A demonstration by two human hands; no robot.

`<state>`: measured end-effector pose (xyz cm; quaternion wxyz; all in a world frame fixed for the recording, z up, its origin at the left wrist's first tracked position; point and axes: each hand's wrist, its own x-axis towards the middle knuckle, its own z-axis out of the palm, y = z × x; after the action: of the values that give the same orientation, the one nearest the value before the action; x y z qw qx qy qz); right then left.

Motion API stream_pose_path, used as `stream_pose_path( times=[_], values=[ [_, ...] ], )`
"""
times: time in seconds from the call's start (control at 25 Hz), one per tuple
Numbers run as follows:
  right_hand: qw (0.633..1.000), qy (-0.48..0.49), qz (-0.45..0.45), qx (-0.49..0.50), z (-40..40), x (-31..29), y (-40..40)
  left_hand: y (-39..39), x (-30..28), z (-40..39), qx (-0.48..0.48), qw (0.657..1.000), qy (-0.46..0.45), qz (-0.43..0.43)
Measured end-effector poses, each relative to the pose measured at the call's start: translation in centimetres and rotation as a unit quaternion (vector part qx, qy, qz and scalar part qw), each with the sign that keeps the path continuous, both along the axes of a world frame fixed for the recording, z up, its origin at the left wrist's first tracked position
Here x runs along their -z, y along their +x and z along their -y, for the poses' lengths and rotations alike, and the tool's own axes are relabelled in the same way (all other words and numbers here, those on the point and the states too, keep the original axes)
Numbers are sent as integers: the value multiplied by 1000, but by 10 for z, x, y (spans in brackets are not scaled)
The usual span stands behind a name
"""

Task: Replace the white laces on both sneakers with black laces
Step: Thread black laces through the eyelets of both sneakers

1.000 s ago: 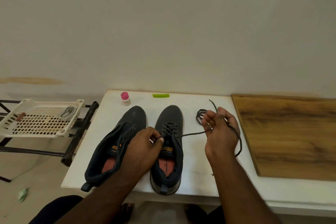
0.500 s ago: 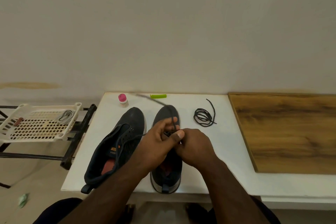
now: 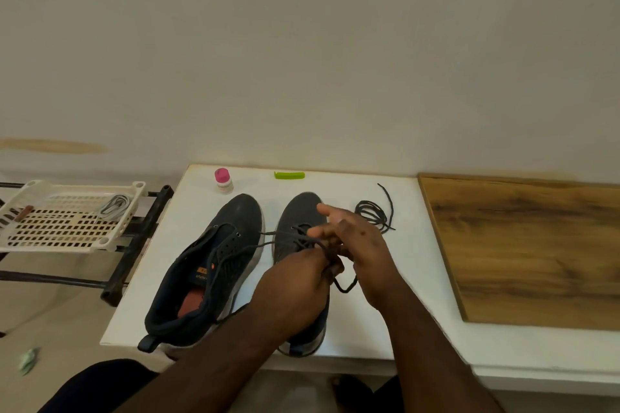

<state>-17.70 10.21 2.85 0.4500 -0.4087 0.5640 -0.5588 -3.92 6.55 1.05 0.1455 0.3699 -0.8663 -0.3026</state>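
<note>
Over the right sneaker, the left hand pinches the black lace threaded through its eyelets — the right hand holds the same lace, some fingers extended. Just left stands the unlaced left sneaker; a coiled spare black lace lies on the white table.

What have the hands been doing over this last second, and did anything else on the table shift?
The right hand came in from beside the coiled black lace to the right sneaker and now works the lace there with fingers partly spread. The left hand stayed at that shoe and still pinches the lace. The left sneaker, coil, pink-capped bottle and green piece kept their places.
</note>
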Motion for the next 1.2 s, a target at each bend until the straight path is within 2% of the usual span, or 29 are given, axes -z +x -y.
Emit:
stream_pose_path(
  times=[0.12,0.28,0.44,0.52,0.68,0.76,0.88,0.96,1.08,1.2],
  values=[
    [999,-14,-41,-14,0,4,6,-7,11,-4,50,993,-65,88],
    [999,-13,-49,-21,0,3,3,-3,17,-7,55,990,-117,55],
    [993,35,-107,-38,3,13,8,-5,17,-7,74,974,-205,56],
    [993,33,-114,14,5,16,6,-5,14,-9,68,984,-151,60],
    [985,-9,16,169,5,12,-8,14,1,3,-17,999,13,42],
    [981,-2,0,196,5,13,-10,34,-5,17,-74,994,73,39],
    [985,16,-23,171,9,16,-6,60,-3,30,-169,980,97,33],
    [986,34,-62,150,9,19,-3,59,1,27,-205,971,122,-3],
    [977,54,-166,126,6,22,-1,45,11,20,-188,975,110,-31],
    [975,55,-191,96,2,22,4,41,17,27,-190,977,93,-29]
  ],
)
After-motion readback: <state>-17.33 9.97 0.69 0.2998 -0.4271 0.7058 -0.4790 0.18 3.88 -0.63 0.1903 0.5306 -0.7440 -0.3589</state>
